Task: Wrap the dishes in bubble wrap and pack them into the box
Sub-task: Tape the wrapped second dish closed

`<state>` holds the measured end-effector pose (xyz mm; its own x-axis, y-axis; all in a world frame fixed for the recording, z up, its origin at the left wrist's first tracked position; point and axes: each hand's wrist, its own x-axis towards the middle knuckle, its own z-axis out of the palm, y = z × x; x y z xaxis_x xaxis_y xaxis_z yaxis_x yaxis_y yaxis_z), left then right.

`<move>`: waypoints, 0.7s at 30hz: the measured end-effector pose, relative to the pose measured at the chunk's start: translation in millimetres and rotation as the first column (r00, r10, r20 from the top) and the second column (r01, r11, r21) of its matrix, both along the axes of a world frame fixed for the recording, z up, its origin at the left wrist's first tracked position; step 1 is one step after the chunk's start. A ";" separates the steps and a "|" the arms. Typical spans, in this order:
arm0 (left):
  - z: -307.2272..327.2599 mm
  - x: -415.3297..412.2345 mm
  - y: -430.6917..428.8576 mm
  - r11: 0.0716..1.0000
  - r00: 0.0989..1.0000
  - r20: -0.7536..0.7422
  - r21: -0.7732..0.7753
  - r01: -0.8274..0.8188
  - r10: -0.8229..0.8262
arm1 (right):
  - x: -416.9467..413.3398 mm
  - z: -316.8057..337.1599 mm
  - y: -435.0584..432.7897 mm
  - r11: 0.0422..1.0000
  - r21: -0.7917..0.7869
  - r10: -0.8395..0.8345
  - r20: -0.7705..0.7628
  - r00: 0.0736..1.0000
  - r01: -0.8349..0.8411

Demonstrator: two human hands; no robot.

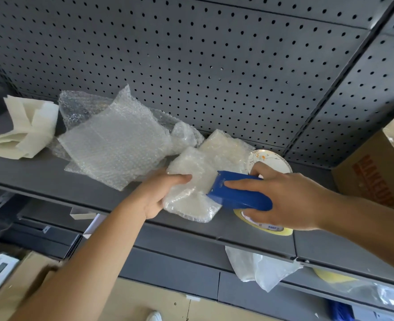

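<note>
My left hand [166, 193] grips a dish wrapped in bubble wrap [191, 184] at the front of the grey shelf [41, 172]. My right hand [286, 198] holds a blue tape dispenser [240, 193] with a yellowish tape roll [267, 228] under it, its front end pressed onto the wrapped dish. A second wrapped dish [223, 147] lies just behind. A bare white plate with a floral pattern [270, 161] sits behind my right hand. Loose bubble wrap sheets [112, 144] lie to the left. The cardboard box [372, 177] stands at the right end of the shelf.
White foam sheets [27, 133] lie at the shelf's left end. A grey pegboard wall [214, 66] backs the shelf. A white plastic bag [258, 267] hangs on the lower shelf. More cardboard boxes [13, 281] sit on the floor at bottom left.
</note>
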<state>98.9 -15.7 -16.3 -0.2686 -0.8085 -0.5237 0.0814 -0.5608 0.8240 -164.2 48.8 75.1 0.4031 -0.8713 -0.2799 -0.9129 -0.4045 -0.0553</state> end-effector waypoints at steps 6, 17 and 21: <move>-8.1 7.7 15.8 0.997 0.951 -0.300 0.026 -0.076 0.080 | -11.2 34.0 12.2 0.999 -0.035 0.026 0.074 0.997 -0.023; 24.3 3.6 25.1 0.976 0.877 -0.458 -0.078 -0.203 0.146 | -29.9 61.1 31.7 0.976 -0.207 0.104 0.209 0.972 -0.060; 31.5 5.7 30.0 0.970 0.867 -0.476 -0.102 -0.222 0.148 | -31.7 71.8 39.4 0.969 -0.235 0.124 0.182 0.975 -0.080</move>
<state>104.6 14.3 15.2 -0.2869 -0.9257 -0.2465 0.5633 -0.3712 0.7382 -195.9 88.2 146.9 0.5199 -0.8541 0.0110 -0.8470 -0.5172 -0.1233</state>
